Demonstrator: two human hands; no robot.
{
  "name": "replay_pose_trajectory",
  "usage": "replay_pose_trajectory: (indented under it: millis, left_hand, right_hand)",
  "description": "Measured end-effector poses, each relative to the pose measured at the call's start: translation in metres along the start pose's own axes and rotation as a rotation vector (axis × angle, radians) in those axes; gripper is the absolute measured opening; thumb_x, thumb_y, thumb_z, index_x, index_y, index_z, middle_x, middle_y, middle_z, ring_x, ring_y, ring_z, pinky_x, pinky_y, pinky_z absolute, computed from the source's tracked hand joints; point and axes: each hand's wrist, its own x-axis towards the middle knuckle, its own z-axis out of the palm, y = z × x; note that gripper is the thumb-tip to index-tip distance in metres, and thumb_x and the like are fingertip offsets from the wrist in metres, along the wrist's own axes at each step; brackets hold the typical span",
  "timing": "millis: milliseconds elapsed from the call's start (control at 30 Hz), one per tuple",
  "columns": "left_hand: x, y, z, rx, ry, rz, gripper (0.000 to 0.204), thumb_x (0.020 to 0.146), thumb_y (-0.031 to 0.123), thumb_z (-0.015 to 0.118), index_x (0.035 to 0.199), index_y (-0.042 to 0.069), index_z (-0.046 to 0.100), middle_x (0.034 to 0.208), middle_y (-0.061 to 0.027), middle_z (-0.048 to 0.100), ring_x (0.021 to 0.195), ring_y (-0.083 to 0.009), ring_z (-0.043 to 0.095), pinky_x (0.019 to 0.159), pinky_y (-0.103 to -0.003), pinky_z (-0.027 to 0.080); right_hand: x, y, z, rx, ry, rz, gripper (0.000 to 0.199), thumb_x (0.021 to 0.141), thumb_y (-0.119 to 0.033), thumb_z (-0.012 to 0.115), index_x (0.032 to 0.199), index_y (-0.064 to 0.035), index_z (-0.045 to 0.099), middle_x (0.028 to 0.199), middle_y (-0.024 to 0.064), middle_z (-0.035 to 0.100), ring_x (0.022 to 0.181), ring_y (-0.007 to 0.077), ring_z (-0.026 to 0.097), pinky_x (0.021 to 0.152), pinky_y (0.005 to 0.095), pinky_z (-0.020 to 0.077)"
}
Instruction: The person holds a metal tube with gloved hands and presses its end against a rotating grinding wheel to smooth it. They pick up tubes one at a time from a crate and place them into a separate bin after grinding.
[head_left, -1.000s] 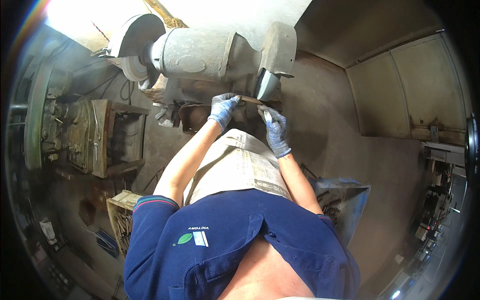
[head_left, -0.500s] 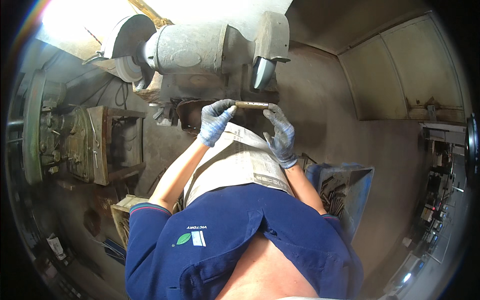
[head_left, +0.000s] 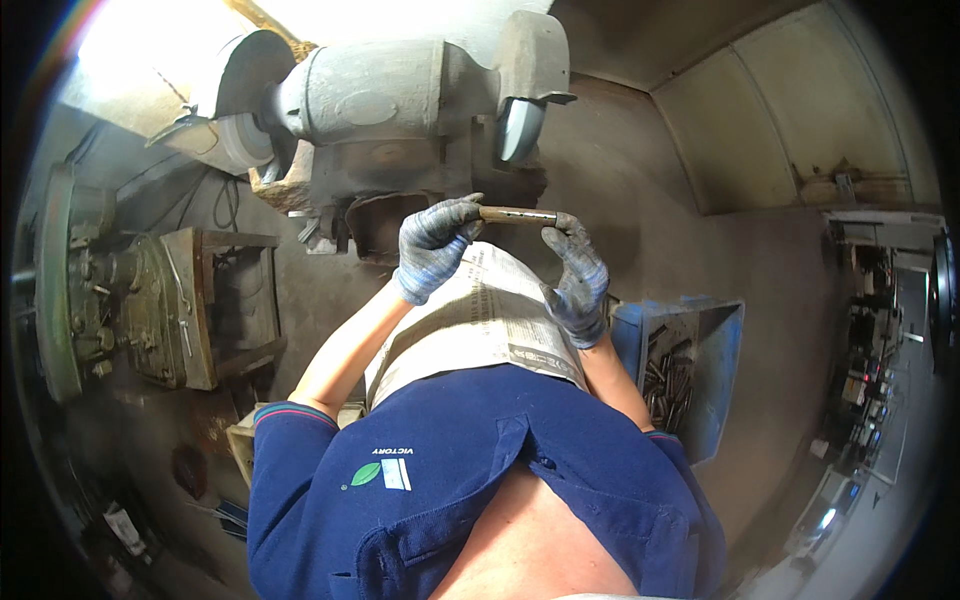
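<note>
The bench grinder (head_left: 400, 110) with its 2 wheels fills the upper middle; the rod (head_left: 518, 215) now sits lower, farther from the right wheel (head_left: 520, 128) than 1 second ago. The left hand (head_left: 435, 245) and right hand (head_left: 578, 280), both gloved, each close their grip on a rod end. The blue bin (head_left: 715, 365) beside holds small metal pieces, hard to make out.

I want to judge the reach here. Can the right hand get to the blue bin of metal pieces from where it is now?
Probably yes. The right hand grips one end of the metal rod, and the blue bin stands open just beside that forearm, nothing between them. It would need to release the rod first.
</note>
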Motion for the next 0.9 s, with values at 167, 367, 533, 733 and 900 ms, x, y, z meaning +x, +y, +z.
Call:
replay_pose_trajectory:
  millis: [167,367,533,733,900]
  left_hand:
    - [-0.003,-0.001,0.022,-0.073,-0.097,-0.060,0.018,0.076,-0.006,0.066,0.094,-0.003,0.066,0.099,-0.0159,0.066,0.092,-0.0172,0.063,0.079,-0.027,0.050]
    - [-0.009,0.007,0.061,-0.113,-0.243,-0.066,0.018,0.076,-0.003,0.067,0.094,-0.003,0.066,0.095,-0.0142,0.067,0.087,-0.0162,0.063,0.078,-0.027,0.050]
    - [-0.004,0.007,0.076,0.062,-0.486,-0.071,0.015,0.078,0.003,0.068,0.092,-0.003,0.066,0.087,-0.0137,0.066,0.079,-0.0171,0.064,0.071,-0.028,0.050]
    - [-0.020,-0.028,0.045,0.279,-0.495,-0.272,0.017,0.081,0.007,0.067,0.093,-0.005,0.065,0.082,-0.0129,0.067,0.079,-0.0156,0.063,0.072,-0.029,0.051]
    - [-0.055,-0.029,-0.003,0.536,-0.399,-0.423,0.018,0.082,0.011,0.063,0.094,-0.003,0.064,0.084,-0.0146,0.067,0.076,-0.0168,0.064,0.070,-0.031,0.050]
  right_hand:
    - [-0.026,-0.013,-0.018,-0.024,0.091,0.079,0.056,0.074,-0.040,0.071,0.110,0.0023,0.062,0.120,0.0186,0.055,0.115,0.0295,0.051,0.100,0.0392,0.0370]
    - [-0.055,-0.039,-0.045,-0.079,0.232,0.097,0.056,0.075,-0.039,0.071,0.111,0.0024,0.061,0.120,0.0175,0.054,0.116,0.0289,0.049,0.099,0.0400,0.0382]
    - [-0.075,-0.042,-0.075,-0.145,0.302,0.075,0.052,0.076,-0.036,0.070,0.109,0.0031,0.062,0.117,0.0166,0.057,0.112,0.0270,0.052,0.093,0.0378,0.0431]
    - [-0.160,-0.059,-0.150,-0.463,0.506,0.578,0.038,0.082,-0.023,0.064,0.106,0.0052,0.062,0.105,0.0147,0.063,0.096,0.0224,0.058,0.087,0.0334,0.0438]
    - [-0.242,-0.069,-0.203,-0.886,0.446,0.915,0.040,0.087,-0.026,0.058,0.108,0.0089,0.059,0.107,0.0241,0.060,0.099,0.0317,0.056,0.091,0.0365,0.0396]
